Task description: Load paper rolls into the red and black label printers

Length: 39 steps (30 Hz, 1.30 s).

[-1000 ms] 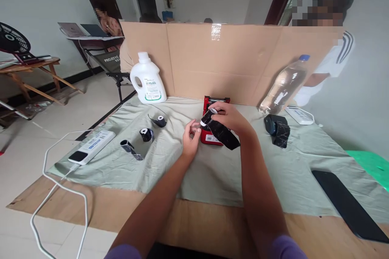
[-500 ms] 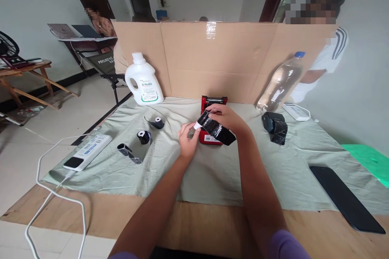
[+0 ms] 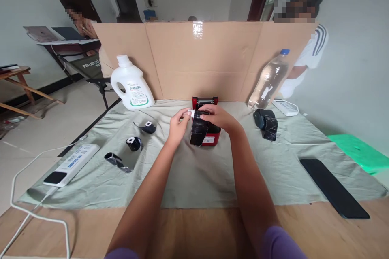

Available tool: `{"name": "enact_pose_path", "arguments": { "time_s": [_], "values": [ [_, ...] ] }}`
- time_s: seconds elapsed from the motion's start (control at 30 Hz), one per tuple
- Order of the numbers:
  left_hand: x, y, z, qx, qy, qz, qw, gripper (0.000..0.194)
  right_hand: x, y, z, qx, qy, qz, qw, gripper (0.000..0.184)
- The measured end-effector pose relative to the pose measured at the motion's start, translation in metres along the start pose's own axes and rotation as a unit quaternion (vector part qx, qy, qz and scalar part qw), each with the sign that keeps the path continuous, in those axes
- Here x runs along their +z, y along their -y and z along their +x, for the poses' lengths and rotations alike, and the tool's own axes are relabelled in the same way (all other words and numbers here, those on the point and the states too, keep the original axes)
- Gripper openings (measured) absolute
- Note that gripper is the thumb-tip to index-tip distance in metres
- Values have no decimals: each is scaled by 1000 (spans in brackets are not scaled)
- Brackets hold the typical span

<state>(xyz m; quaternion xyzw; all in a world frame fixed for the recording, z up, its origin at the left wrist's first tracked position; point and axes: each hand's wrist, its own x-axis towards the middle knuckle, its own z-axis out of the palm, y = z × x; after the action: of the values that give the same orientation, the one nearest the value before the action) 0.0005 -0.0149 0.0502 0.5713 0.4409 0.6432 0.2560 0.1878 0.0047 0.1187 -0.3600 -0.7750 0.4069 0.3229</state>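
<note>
In the head view a roll of shiny black ribbon film (image 3: pixel 199 131) with a white core is held up between both hands, its loose end hanging down. The fingertips of my left hand (image 3: pixel 178 127) pinch the white core end. From the other side, my right hand (image 3: pixel 223 117) grips the roll, fingers over its top. Right behind is a red and black machine (image 3: pixel 215 130) with a metal bar across its back, partly hidden by the roll and my hand. Whether the roll touches the machine, I cannot tell.
Left on the cloth (image 3: pixel 197 186) lie several small black film rolls (image 3: pixel 133 143) and a white power bank (image 3: pixel 73 164) with a cable. A white detergent jug (image 3: pixel 133 87) and a clear bottle (image 3: pixel 270 81) flank a cardboard screen (image 3: pixel 200 60). Right are a black phone (image 3: pixel 332 186) and a dark object with film (image 3: pixel 266 123).
The roll has turned: its loose film slanted down to the right and now hangs nearly straight down. Both hands have come up level on either side. The whole view has shifted, so things sit further left.
</note>
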Motion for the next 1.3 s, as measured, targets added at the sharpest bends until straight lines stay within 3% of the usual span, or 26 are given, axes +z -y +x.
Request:
{"name": "enact_pose_path", "arguments": {
  "time_s": [0.13, 0.33, 0.53, 0.77, 0.97, 1.3],
  "values": [
    [1, 9, 25, -11, 42, -13, 999, 30, -13, -22, -1, 55, -46, 11, 997, 28],
    [-6, 31, 25, -77, 68, -41, 994, 30, -25, -50, 0, 102, -69, 5, 992, 31],
    [-12, 38, 26, -95, 70, -82, 990, 34, -21, -46, 0, 136, -71, 25, 988, 32],
    [-20, 31, 25, -129, 79, -89, 984, 45, -22, -36, -4, 158, -64, 45, 984, 26],
    [-25, 31, 26, -168, 40, -108, 979, 44, -29, -42, -7, 161, -68, 50, 983, 27],
    [-31, 36, 28, -151, -24, -129, 980, 38, -36, -43, -12, 171, -70, 52, 981, 28]
  ]
}}
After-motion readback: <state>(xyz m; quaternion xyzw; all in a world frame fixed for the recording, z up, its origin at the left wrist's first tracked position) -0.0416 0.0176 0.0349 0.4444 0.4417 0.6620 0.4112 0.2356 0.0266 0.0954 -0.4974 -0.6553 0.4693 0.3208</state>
